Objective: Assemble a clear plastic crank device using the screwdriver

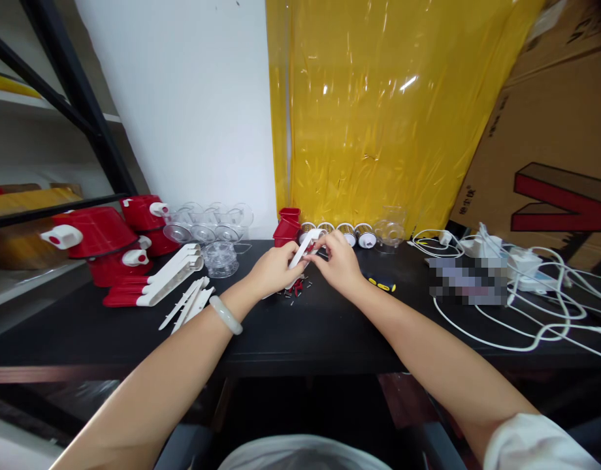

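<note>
Over the middle of the black table, my left hand (pixel 276 266) is closed around a white plastic handle (pixel 306 247) that tilts up to the right. The fingers of my right hand (pixel 338 259) are pinched together against the handle's right side, where a bit of red shows. Whatever those fingertips grip is too small and hidden to name. Beneath the hands lies a loose scatter of small red parts and screws (pixel 298 287). To the left rest several white handles with red ends (pixel 156 277) and some thin white strips (pixel 187 305).
Red tubs with white knobs (pixel 104 241) and clear plastic parts (pixel 221 258) stand at the left. Behind the hands are red cups (pixel 287 226) and several round cans (pixel 365 236). A yellow-and-blue screwdriver (pixel 381 282) lies right of centre, with tangled white cables (pixel 540 310) beyond.
</note>
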`<state>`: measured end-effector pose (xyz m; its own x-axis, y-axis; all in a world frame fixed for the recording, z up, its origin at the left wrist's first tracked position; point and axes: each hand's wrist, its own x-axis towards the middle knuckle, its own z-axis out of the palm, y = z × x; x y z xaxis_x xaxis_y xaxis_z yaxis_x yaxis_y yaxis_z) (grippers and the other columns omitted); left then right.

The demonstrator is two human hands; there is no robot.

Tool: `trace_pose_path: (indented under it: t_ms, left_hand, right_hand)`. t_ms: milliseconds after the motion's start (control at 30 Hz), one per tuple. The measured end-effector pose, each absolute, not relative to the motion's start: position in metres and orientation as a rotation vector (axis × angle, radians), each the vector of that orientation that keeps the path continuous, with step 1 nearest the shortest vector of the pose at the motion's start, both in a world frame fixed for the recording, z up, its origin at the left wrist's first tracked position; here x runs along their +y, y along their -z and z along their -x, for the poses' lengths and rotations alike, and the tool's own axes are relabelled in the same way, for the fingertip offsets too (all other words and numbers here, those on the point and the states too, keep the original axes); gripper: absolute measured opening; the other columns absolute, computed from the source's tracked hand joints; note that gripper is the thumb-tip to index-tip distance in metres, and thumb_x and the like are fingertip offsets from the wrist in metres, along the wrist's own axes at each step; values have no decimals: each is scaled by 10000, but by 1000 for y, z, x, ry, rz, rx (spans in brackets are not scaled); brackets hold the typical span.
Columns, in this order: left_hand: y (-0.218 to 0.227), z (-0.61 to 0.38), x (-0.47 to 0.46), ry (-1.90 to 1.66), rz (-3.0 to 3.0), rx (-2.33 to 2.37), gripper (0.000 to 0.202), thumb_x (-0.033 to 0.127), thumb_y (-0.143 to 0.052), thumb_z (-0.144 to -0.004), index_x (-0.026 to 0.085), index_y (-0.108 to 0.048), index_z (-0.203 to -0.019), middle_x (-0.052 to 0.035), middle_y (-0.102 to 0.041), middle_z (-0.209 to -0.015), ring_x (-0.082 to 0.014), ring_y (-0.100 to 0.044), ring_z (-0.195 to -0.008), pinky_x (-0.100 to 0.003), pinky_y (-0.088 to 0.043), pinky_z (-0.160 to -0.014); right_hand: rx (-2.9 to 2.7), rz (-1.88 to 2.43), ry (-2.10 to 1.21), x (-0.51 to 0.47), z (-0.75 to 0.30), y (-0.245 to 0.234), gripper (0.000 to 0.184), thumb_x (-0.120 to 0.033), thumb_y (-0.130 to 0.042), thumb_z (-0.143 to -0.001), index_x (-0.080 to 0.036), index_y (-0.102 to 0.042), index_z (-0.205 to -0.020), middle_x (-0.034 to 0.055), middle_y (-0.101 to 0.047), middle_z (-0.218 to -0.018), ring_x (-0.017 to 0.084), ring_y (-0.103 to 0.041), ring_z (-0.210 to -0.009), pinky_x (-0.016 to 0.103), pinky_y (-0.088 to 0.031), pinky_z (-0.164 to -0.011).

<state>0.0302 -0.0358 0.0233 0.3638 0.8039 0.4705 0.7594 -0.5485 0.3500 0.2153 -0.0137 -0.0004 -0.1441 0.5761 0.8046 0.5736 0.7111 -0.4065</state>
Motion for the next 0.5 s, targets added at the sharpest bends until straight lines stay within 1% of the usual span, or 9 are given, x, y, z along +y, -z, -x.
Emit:
trace_pose_path:
  t_ms: [100, 233, 267, 333, 400, 433, 500]
  left_hand:
    - [-24, -29, -35, -956, -2522, 1410, 232, 434, -555, -855, 202, -557, -860, -2, -651, -701, -161, -585, -609, -264, -376, -587]
    - [-25, -27, -34, -1001, -2495, 1298, 217, 402, -573, -844, 186, -574, -868, -10, -670, -725, -154, -600, -625, -263, -412, -615]
    - [-25, -27, -34, -1017, -2484, 1263, 215, 395, -577, -843, 182, -576, -872, -13, -674, -737, -154, -607, -634, -263, -422, -620]
    - [-24, -27, -34, -1048, -2444, 1197, 217, 389, -584, -839, 177, -575, -879, -15, -677, -753, -154, -621, -648, -262, -443, -623]
    - [-24, -28, -34, -1074, -2369, 1146, 229, 398, -589, -840, 176, -563, -886, -13, -677, -752, -157, -639, -656, -260, -464, -618]
    - [-24, -29, -35, -1080, -2325, 1128, 236, 405, -590, -842, 177, -555, -891, -10, -677, -748, -158, -648, -656, -260, -475, -614]
    - [-23, -30, -35, -1077, -2251, 1109, 250, 418, -593, -843, 180, -541, -899, -6, -679, -735, -165, -666, -652, -263, -494, -604]
  right_hand:
    - [-1670, 989, 23, -15, -216, -2, 338, -377, -772, -718, -226, -545, -916, 53, -492, -990, 221, -552, -878, 380, -487, -758]
    - [-1546, 963, -10, -6, -217, 1, 704, -413, -852, -578, -214, -468, -1134, 102, -433, -1137, 287, -491, -1099, 477, -476, -912]
    - [-1538, 934, -47, -3, -217, 3, 781, -414, -858, -563, -218, -435, -1189, 116, -422, -1184, 299, -471, -1149, 490, -472, -933]
    - [-1561, 843, -199, 2, -216, 8, 876, -411, -846, -584, -237, -349, -1284, 134, -407, -1263, 297, -474, -1188, 481, -494, -922]
    - [-1603, 730, -387, 4, -214, 12, 867, -394, -796, -670, -253, -268, -1343, 143, -434, -1293, 276, -514, -1184, 454, -516, -908]
    - [-1624, 677, -468, 4, -212, 13, 824, -380, -757, -725, -257, -243, -1358, 145, -459, -1296, 264, -537, -1175, 441, -521, -908]
    - [-1656, 607, -568, 2, -209, 15, 704, -348, -671, -815, -257, -238, -1363, 145, -505, -1294, 246, -569, -1161, 419, -526, -908]
